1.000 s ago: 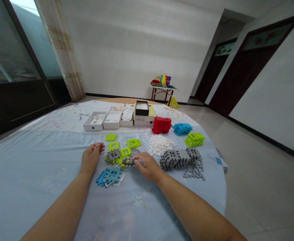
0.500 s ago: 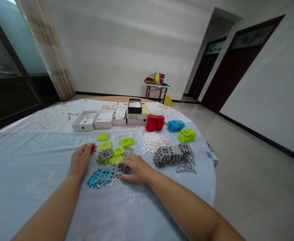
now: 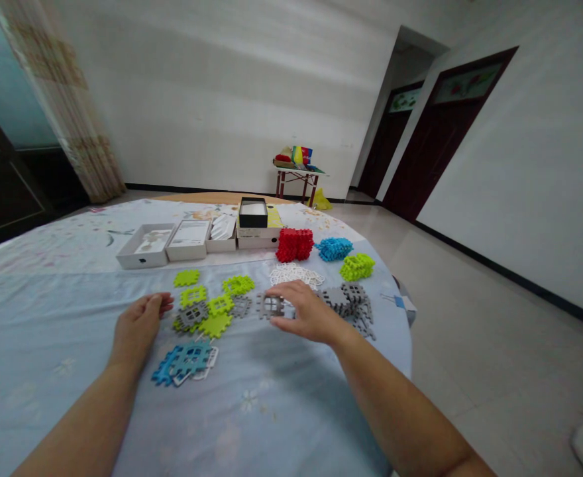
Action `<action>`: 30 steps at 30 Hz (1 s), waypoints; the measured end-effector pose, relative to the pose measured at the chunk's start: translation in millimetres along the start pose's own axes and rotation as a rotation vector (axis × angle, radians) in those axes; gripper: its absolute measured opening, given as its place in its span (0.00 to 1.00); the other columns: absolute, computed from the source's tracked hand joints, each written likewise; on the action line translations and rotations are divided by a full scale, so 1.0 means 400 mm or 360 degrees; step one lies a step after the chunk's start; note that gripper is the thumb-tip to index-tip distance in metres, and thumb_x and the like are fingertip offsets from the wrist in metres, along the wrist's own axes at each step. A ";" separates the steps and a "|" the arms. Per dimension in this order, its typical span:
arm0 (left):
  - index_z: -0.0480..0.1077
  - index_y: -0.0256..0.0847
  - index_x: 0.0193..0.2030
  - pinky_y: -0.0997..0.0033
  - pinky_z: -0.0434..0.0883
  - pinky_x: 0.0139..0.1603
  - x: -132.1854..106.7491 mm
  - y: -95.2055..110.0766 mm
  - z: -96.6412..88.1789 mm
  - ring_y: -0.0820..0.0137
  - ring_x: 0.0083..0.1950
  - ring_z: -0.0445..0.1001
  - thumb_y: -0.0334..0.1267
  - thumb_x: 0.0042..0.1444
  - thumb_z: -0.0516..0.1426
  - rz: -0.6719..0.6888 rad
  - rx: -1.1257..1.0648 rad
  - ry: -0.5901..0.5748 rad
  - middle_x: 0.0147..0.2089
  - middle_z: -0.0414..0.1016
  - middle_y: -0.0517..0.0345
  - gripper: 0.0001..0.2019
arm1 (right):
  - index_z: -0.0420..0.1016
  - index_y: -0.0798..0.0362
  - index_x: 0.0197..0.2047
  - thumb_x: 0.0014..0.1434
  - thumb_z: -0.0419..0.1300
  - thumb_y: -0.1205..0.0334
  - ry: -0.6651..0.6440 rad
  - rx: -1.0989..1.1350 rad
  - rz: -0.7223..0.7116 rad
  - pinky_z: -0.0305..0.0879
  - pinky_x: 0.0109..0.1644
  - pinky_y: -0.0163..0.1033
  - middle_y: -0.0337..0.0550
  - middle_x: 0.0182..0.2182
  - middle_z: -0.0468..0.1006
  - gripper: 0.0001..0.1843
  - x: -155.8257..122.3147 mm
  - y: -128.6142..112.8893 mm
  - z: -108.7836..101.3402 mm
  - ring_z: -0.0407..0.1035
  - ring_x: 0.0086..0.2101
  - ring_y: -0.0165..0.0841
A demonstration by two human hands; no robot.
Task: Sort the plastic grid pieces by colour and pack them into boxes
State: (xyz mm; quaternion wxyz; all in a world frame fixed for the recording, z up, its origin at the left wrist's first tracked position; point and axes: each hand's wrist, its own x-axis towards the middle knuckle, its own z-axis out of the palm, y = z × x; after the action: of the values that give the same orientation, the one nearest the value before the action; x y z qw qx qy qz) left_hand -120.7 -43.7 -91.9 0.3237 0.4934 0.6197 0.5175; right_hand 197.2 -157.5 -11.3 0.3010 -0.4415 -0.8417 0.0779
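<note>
My right hand point(image 3: 304, 311) pinches a grey notched building tile point(image 3: 270, 305) with a window grid, held above the cloth. My left hand point(image 3: 140, 324) rests at the left with its fingers curled together and nothing visible in them. Between the hands lie loose lime green tiles point(image 3: 216, 324) and a grey tile point(image 3: 192, 317) on top of some of them. Another grey tile point(image 3: 242, 306) lies to their right. Nearer me are overlapping blue tiles point(image 3: 192, 358) with white frame pieces point(image 3: 212, 363) under them. Behind my right hand, a stack of grey tiles point(image 3: 354, 295) is partly hidden.
White frames point(image 3: 296, 273) lie in a heap, with red point(image 3: 295, 245), blue point(image 3: 334, 249) and green point(image 3: 357, 266) tile stacks beyond. Open white boxes point(image 3: 187, 248) and a black box point(image 3: 253, 211) stand at the back. The round table's cloth point(image 3: 252, 424) is light blue.
My right hand has lifted the grey tile from beside the blue tiles and carried it right and away from me, towards the grey stack. The view has shifted slightly; my left hand stays resting.
</note>
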 end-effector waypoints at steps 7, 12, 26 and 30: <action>0.73 0.38 0.36 0.57 0.70 0.50 0.014 -0.018 -0.001 0.62 0.40 0.76 0.43 0.52 0.51 0.0028 0.0085 -0.0010 0.35 0.78 0.53 0.14 | 0.69 0.51 0.53 0.53 0.61 0.60 -0.0036 -0.0234 0.0318 0.57 0.56 0.48 0.48 0.50 0.72 0.23 -0.106 0.124 -0.184 0.63 0.51 0.40; 0.73 0.39 0.36 0.56 0.69 0.51 0.018 -0.022 -0.002 0.62 0.40 0.76 0.43 0.52 0.52 0.0032 0.0103 -0.0024 0.34 0.78 0.53 0.13 | 0.70 0.52 0.53 0.52 0.62 0.60 -0.0100 -0.0310 0.0395 0.58 0.56 0.50 0.50 0.50 0.72 0.24 -0.149 0.185 -0.213 0.65 0.51 0.42; 0.72 0.38 0.33 0.62 0.72 0.44 -0.008 0.001 0.005 0.64 0.36 0.76 0.46 0.48 0.51 0.0072 -0.0007 -0.0006 0.33 0.78 0.54 0.15 | 0.68 0.49 0.53 0.57 0.58 0.60 -0.0052 0.0012 -0.0010 0.58 0.57 0.48 0.47 0.49 0.72 0.20 -0.026 0.006 -0.074 0.63 0.52 0.38; 0.72 0.38 0.32 0.64 0.73 0.42 -0.009 -0.001 0.006 0.65 0.35 0.76 0.46 0.48 0.51 0.0100 -0.0010 0.0003 0.32 0.78 0.54 0.15 | 0.69 0.50 0.52 0.56 0.59 0.62 -0.0204 0.0184 -0.0186 0.58 0.56 0.46 0.47 0.48 0.74 0.19 0.032 -0.050 0.054 0.65 0.50 0.36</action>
State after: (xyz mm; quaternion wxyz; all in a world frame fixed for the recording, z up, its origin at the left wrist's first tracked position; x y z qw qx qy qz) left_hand -117.7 -46.3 -93.1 0.3081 0.5110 0.6027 0.5299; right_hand 165.3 -156.4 -15.2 0.2754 -0.3677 -0.8777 0.1366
